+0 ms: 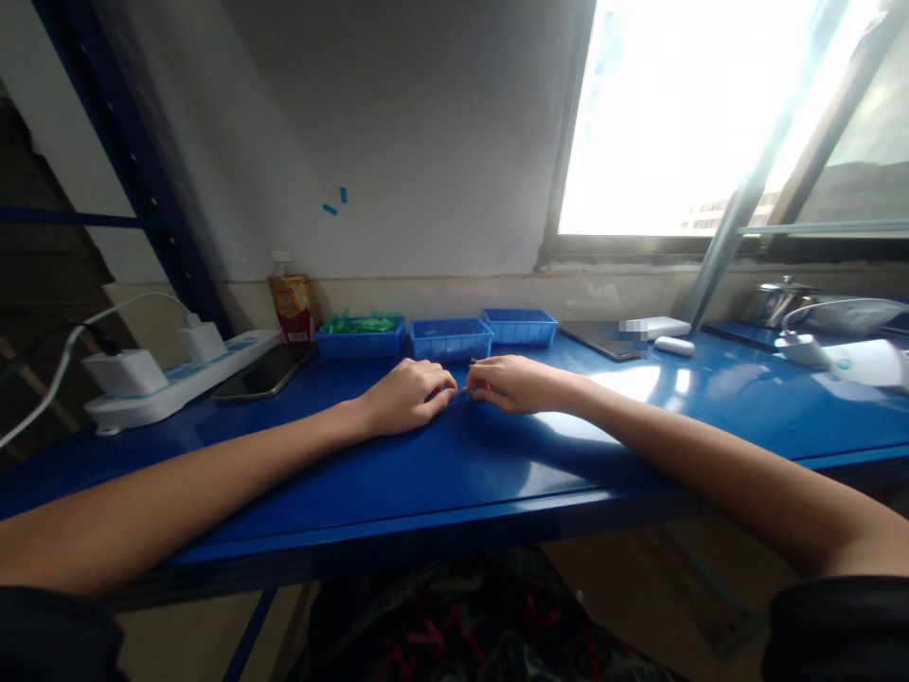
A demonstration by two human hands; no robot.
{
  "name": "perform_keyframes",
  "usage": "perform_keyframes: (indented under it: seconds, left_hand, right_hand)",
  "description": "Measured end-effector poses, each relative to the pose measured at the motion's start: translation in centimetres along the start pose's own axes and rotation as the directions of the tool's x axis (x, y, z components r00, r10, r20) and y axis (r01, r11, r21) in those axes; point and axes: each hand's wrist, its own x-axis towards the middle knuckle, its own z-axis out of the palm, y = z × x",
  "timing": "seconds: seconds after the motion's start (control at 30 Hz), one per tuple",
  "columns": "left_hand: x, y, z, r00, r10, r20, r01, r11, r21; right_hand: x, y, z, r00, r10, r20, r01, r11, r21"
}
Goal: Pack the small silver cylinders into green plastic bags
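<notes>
My left hand (408, 396) rests on the blue table with its fingers curled and its thumb drawn in to them; whatever is in this pinch is too small to make out. Close beside it, my right hand (512, 384) is closed, thumb against fingers, on a tiny dark piece (466, 390) whose kind I cannot tell. Just behind the hands stand three blue bins. Green pieces (362, 325) fill the left bin (361, 346). The middle bin (451, 347) and the right bin (520, 329) show little of their contents.
On the left lie a white power strip (156, 384) with plugs and a phone (264, 372), with a bottle (293, 298) behind. To the right are a dark tablet-like slab (600, 339), a small white case (674, 347) and a metal pot (781, 301). The table's front edge (398, 530) is near me.
</notes>
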Motion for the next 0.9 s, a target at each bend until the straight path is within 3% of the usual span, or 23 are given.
perform_keyframes:
  seconds: [0.13, 0.27, 0.43, 0.53, 0.67, 0.9]
  left_hand:
    - [0.1, 0.2, -0.1, 1.0, 0.006, 0.003, -0.006, 1.0, 0.003]
    - [0.1, 0.3, -0.2, 1.0, 0.004, 0.011, -0.004, 1.0, 0.004]
    - [0.0, 0.3, -0.2, 1.0, -0.006, 0.008, 0.006, 1.0, 0.001]
    - [-0.1, 0.4, -0.2, 0.999, -0.044, -0.021, 0.044, 0.999, 0.008]
    - [-0.2, 0.5, -0.3, 0.988, -0.116, -0.1, 0.121, 0.992, 0.04]
    - [-0.2, 0.6, -0.4, 0.988, -0.114, -0.105, 0.12, 0.992, 0.045]
  right_hand:
    - [0.0, -0.6, 0.2, 0.997, -0.041, -0.058, 0.04, 0.999, -0.025]
    - [-0.1, -1.1, -0.1, 0.999, -0.04, -0.017, 0.039, 0.996, -0.077]
    - [-0.2, -0.9, -0.6, 0.997, -0.048, 0.055, 0.044, 0.996, 0.076]
    - [-0.3, -0.6, -0.6, 0.995, -0.093, -0.045, 0.097, 0.99, 0.098]
    - [-0.2, -0.3, -0.3, 0.952, -0.073, -0.297, 0.054, 0.996, -0.071]
    - [0.0, 0.2, -0.2, 0.94, -0.006, -0.341, -0.043, 0.99, -0.137]
